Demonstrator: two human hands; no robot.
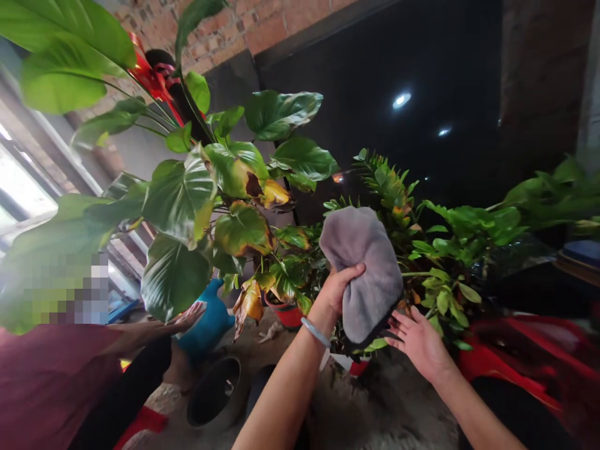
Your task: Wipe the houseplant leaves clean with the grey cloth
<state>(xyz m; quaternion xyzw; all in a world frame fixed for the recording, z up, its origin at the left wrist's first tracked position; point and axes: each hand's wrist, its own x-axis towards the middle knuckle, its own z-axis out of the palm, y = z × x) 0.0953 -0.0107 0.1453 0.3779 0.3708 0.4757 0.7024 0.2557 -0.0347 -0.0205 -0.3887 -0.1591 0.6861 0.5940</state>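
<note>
A grey plush cloth (365,269) with a dark edge hangs in front of the plants, bunched where my left hand (341,284) is closed on it, thumb on top. My left wrist wears a pale bangle (315,332). At the cloth's lower right edge is my right hand (417,342), palm turned up and fingers spread; whether its fingertips touch the dark edge, I cannot tell. Just behind the cloth stands a plant with small glossy leaves (387,181). To the left rises a large-leaved plant (180,200), some of its leaves yellow and brown.
At the left sits another person in a maroon top (51,381), one hand by a blue watering can (201,328). A dark bucket (214,394) stands on the floor. A red pot (285,311) is under the large plant, and a red object (525,356) lies at right.
</note>
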